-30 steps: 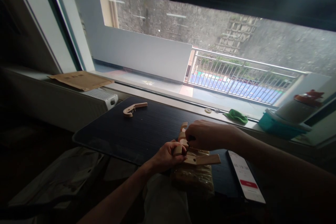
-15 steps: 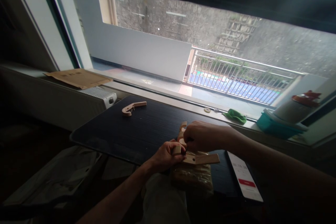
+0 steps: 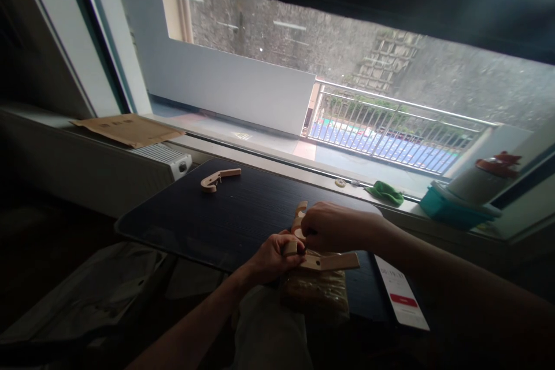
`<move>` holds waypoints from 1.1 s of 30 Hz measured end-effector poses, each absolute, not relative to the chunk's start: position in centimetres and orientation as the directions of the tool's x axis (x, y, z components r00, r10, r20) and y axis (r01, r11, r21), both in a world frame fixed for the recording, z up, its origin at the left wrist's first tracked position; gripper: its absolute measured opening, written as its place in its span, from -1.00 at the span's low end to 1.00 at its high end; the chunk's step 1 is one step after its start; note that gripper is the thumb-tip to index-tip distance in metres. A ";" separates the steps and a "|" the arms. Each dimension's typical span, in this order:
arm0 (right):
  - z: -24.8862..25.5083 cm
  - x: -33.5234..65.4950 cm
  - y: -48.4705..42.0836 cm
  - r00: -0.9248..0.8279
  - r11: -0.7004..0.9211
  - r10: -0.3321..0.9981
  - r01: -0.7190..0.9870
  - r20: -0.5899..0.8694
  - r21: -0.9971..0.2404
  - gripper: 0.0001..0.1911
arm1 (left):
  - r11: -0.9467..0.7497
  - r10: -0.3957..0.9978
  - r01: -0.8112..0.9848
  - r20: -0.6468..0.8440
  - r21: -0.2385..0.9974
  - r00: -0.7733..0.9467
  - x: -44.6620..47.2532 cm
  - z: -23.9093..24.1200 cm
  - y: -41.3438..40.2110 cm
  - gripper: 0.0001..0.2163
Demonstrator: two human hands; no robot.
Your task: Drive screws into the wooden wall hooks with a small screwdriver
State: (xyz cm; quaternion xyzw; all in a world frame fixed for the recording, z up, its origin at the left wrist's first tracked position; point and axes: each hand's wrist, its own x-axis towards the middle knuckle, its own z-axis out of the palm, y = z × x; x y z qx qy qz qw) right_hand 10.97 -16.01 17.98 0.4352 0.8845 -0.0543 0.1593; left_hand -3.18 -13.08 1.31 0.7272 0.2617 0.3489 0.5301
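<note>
My left hand (image 3: pixel 274 255) is closed around a pale wooden hook (image 3: pixel 339 262), with its curved end at my fingers. The hook's straight arm, with a dark hole near the bend, points right. My right hand (image 3: pixel 332 226) is closed just above the hook, fingertips down against it; what they pinch is hidden. Behind my hands stands a curved wooden piece (image 3: pixel 299 223), partly covered by my right hand. Under the hook lies a block wrapped in shiny clear film (image 3: pixel 314 289). Farther left on the table rests another wooden hook (image 3: pixel 209 182), thin pins or screws standing out of it.
The dark table (image 3: pixel 182 222) reaches to the window sill. A phone (image 3: pixel 401 295) showing a timer lies at right. On the sill are a green cloth (image 3: pixel 385 192), a small roll (image 3: pixel 340 182) and a teal box (image 3: pixel 448 208). A brown envelope (image 3: pixel 130 129) lies over the heater (image 3: pixel 173 162).
Both hands stay at the hook, with only a slight shift in the right hand. The whole view has moved a little; the phone's timer has advanced.
</note>
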 end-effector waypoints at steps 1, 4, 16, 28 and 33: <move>18.0 11.1 -16.0 -0.572 0.613 0.753 0.789 -0.325 0.031 -0.76 | -0.302 0.752 0.010 0.232 0.953 0.617 -3.2 1.2 -13.1 -0.88; 18.0 11.3 -16.0 -0.577 0.609 0.757 0.793 -0.306 0.011 -0.77 | -0.302 0.756 0.010 0.233 0.953 0.612 -3.1 1.0 -13.0 -0.86; 18.4 11.0 -16.1 -0.523 0.564 0.784 0.825 -0.335 0.030 -0.84 | -0.301 0.755 -0.003 0.240 0.954 0.611 -3.0 0.5 -12.8 -0.85; 20.2 9.1 -16.5 -0.417 0.539 0.796 0.818 -0.438 0.202 -0.83 | -0.290 0.756 0.007 0.224 0.957 0.615 -3.0 0.6 -12.8 -0.86; 19.4 9.4 -16.2 -0.494 0.591 0.761 0.796 -0.421 0.134 -0.84 | -0.293 0.746 -0.013 0.237 0.956 0.623 -3.2 0.8 -13.0 -0.88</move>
